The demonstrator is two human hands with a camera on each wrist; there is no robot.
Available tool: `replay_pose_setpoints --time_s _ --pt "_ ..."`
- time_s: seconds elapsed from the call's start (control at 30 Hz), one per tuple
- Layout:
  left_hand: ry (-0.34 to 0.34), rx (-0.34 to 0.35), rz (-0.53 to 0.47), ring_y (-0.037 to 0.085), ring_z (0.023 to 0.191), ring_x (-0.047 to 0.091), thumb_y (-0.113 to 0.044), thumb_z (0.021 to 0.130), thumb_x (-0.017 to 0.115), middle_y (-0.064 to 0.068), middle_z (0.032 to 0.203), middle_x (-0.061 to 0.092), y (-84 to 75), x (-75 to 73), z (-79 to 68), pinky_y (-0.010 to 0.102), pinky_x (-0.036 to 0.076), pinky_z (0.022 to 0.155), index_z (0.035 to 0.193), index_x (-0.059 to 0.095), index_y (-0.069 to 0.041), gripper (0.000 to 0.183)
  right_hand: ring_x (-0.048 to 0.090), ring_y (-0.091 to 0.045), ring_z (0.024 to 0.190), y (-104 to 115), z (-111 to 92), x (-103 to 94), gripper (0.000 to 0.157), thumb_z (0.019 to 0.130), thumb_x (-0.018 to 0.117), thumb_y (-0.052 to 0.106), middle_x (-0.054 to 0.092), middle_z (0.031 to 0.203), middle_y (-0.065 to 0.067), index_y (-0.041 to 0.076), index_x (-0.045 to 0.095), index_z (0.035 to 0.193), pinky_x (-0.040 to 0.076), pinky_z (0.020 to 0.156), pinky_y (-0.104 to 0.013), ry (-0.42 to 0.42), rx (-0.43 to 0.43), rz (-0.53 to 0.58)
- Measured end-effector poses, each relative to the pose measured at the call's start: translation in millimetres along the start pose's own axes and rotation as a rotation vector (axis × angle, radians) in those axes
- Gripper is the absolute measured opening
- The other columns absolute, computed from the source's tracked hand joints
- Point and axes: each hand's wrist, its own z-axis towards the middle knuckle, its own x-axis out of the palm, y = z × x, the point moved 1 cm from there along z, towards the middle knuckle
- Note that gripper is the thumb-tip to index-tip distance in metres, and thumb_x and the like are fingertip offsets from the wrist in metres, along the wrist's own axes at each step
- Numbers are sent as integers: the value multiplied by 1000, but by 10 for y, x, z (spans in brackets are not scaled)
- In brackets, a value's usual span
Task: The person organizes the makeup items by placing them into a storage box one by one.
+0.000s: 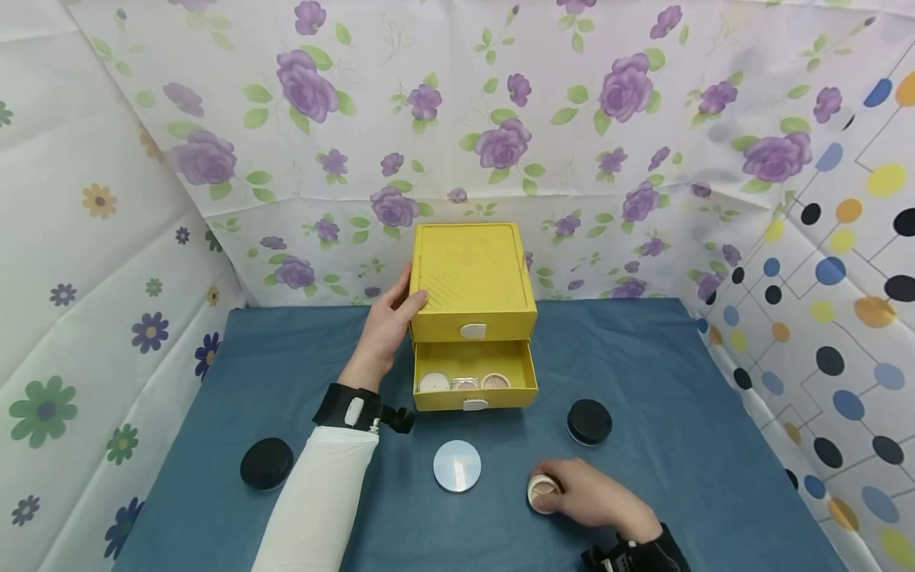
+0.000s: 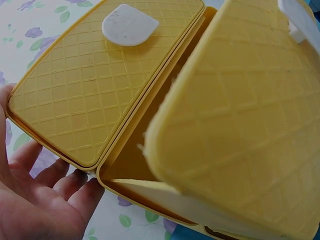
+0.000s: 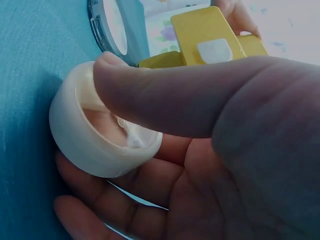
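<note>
A yellow two-drawer box [image 1: 472, 270] stands at the back of the table, its lower drawer [image 1: 511, 399] pulled out. My left hand [image 1: 386, 327] rests against the box's left side, thumb over the top edge and fingers along the side wall. In the left wrist view, the fingers [image 2: 35, 175] lie beside the waffle-patterned drawer front [image 2: 65, 95]. Near the table's front right, my right hand [image 1: 596, 496] grips a roll of white tape [image 1: 536, 502]. The right wrist view shows its thumb over the roll's [image 3: 75, 130] hollow core and the other fingers beneath.
In the open drawer lie two white round items [image 1: 434, 382] and a small clear case [image 1: 465, 383]. A round silvery disc [image 1: 457, 466] lies before the box. Black-lidded round containers stand at left [image 1: 267, 463] and right [image 1: 589, 422]. Patterned cloths [image 1: 457, 159] hang around the table.
</note>
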Motion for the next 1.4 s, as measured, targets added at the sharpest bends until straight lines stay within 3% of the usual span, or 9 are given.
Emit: replay_pose_setpoints --time_s 0.3,0.77,0.87,1.0,1.2,1.4 --pt "-6 30 -24 8 142 23 -47 98 61 -10 160 24 32 5 -9 42 29 117 155 25 -38 68 57 -11 74 32 16 -35 22 100 58 43 63 88 8 27 68 111 47 66 -35 -77 -3 43" --pt "-15 34 -35 5 140 25 -49 95 63 -13 159 27 41 17 -12 41 32 115 153 27 -41 69 63 -15 81 132 76 -140 35 95 64 47 69 95 6 22 68 118 53 70 -38 -216 29 190" --pt "-12 28 -34 6 140 25 -49 96 63 -13 159 26 41 13 -10 41 32 115 153 27 -41 68 62 -16 74 186 76 -183 39 94 65 47 68 85 4 21 67 123 53 65 -36 -253 28 195" --pt "-3 17 -34 8 141 24 -45 98 61 -11 160 24 35 8 -12 42 32 115 155 24 -39 68 64 -19 70 287 68 -246 35 94 67 43 69 80 1 25 67 123 57 63 -34 -294 -10 266" --pt "-1 18 -28 10 143 22 -42 100 59 -8 161 21 23 7 -16 43 32 115 157 21 -34 70 68 -25 88 584 69 -428 34 95 69 33 70 104 -9 16 65 125 60 76 -45 -326 -78 487" --pt "-11 31 -33 8 141 24 -47 97 61 -10 160 24 35 15 -14 43 31 116 155 25 -39 69 67 -26 92 869 132 -648 38 95 68 35 67 106 -11 18 62 129 60 78 -40 -409 -100 504"
